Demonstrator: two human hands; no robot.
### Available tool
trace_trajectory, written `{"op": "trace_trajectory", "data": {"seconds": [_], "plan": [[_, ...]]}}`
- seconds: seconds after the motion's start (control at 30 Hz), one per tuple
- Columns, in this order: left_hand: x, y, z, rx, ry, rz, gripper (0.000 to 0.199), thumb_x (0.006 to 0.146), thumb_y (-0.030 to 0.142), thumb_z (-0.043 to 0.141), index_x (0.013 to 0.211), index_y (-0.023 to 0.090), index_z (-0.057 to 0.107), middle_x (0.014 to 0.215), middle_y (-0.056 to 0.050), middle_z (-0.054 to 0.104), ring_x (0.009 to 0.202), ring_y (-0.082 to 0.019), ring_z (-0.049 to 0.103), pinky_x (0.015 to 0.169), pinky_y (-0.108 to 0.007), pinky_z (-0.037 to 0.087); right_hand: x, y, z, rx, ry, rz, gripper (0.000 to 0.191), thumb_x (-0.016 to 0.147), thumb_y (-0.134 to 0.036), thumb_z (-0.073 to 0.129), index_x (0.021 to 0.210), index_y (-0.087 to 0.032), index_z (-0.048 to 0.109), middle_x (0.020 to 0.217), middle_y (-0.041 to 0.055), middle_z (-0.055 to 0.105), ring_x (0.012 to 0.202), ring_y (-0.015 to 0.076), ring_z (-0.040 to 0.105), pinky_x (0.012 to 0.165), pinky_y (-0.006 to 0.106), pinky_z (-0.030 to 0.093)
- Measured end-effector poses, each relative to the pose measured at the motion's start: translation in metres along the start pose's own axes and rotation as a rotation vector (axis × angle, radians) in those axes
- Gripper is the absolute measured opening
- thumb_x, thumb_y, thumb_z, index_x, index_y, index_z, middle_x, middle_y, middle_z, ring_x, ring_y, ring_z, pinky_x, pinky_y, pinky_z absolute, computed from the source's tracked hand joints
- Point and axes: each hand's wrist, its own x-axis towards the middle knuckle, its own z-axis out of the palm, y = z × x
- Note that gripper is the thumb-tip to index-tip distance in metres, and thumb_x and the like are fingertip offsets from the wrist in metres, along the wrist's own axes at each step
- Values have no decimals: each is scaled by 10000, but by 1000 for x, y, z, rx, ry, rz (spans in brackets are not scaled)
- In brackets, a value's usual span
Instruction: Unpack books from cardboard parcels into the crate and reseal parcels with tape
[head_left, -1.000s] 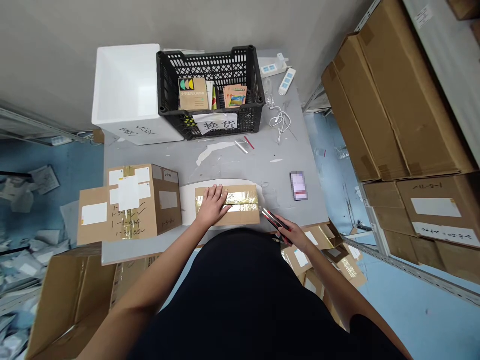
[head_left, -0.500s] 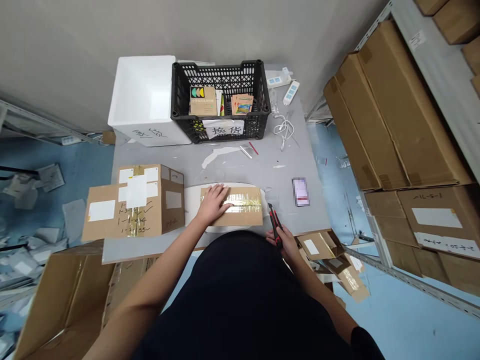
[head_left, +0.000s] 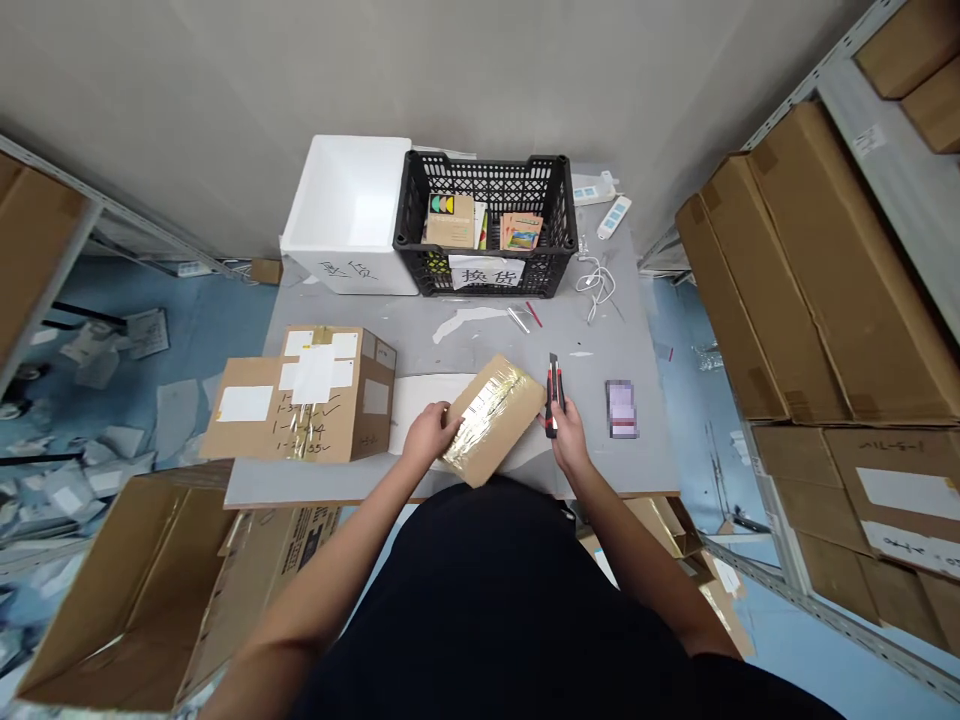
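Note:
A small cardboard box (head_left: pixel 495 420) with clear yellowish tape along its face is turned at an angle in front of my body. My left hand (head_left: pixel 431 435) grips its left side, fingers closed on the edge. In my right hand (head_left: pixel 568 435) is a red and black utility knife (head_left: pixel 554 396), its blade end pointing away from me. The fingers of that hand are close to the box's right corner; I cannot tell if they touch it. Beneath the box lies a white sheet (head_left: pixel 420 400) on the grey table (head_left: pixel 472 350).
A large labelled carton (head_left: pixel 360 400) stands left on the table. Behind are a white foam bin (head_left: pixel 296 245) and a black crate (head_left: pixel 487 175) holding booklets. A phone (head_left: pixel 621 410), white cable (head_left: pixel 598 285) and power strips (head_left: pixel 615 216) lie right. Cartons (head_left: pixel 817 270) fill the right shelf.
The small box has gone from lying straight to being turned diagonally, its taped face still showing. My left hand moved from its top to its left edge. The knife came up beside the box.

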Motion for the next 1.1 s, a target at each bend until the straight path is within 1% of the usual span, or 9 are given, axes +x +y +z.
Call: {"op": "trace_trajectory", "data": {"seconds": [0.17,0.33,0.43,0.57,0.67,0.77,0.83,0.9,1.1], "plan": [[-28,7,26,-254,0,-137,390,853,494,573,1130,220,550,956,-55,691,845,-209,669,696,-295,479,60,-9,46,-97,-163,-89,352,801,-463,636,1086,-257,616,1086,41,684,1030,192,623,910,345,508],[-40,7,33,-420,-37,-144,306,868,513,538,957,227,604,839,-25,705,789,-194,678,710,-303,507,96,-17,73,-182,-339,-7,393,721,-457,708,1038,-238,634,1031,32,703,975,205,637,878,352,520],[-26,-1,14,-365,61,-130,341,879,524,517,1019,234,632,952,-46,712,830,-198,675,756,-323,516,87,-22,60,-165,-265,-19,425,731,-465,709,1076,-232,625,1067,47,694,976,207,643,853,362,541],[18,-6,-17,-276,204,-22,556,884,516,525,1345,206,502,1318,-132,586,1106,-247,619,888,-369,513,31,-20,7,-132,-27,-70,446,803,-465,664,1178,-236,585,1140,71,670,1000,209,657,859,383,557],[51,-3,-27,-157,145,114,645,882,507,543,1429,187,427,1426,-139,510,1296,-274,495,1029,-395,443,-23,-4,-34,-103,185,10,461,798,-466,679,1184,-239,573,1103,69,678,996,213,666,836,385,573],[68,3,-22,-95,33,166,649,873,475,565,1427,161,438,1418,-140,525,1291,-283,500,1049,-397,427,-59,19,-51,-17,218,202,477,747,-464,726,1146,-251,576,1019,53,695,961,228,681,751,381,593],[66,6,-18,-64,15,160,646,872,462,565,1424,148,443,1386,-146,550,1261,-291,523,1033,-399,435,-67,30,-48,41,202,246,492,722,-464,743,1136,-259,572,1027,46,694,944,226,684,706,361,592],[55,7,-15,-28,43,119,661,873,482,556,1427,142,438,1357,-159,567,1235,-303,539,1006,-402,446,-61,33,-41,77,193,201,483,724,-467,738,1128,-262,569,1062,42,688,944,214,679,699,338,584],[-11,2,-11,84,-8,-95,873,855,633,513,1538,177,216,1250,-190,629,1070,-336,638,769,-374,504,-4,4,-30,-7,106,39,434,768,-441,695,1142,-243,594,1057,42,697,908,180,665,729,299,547]]}}
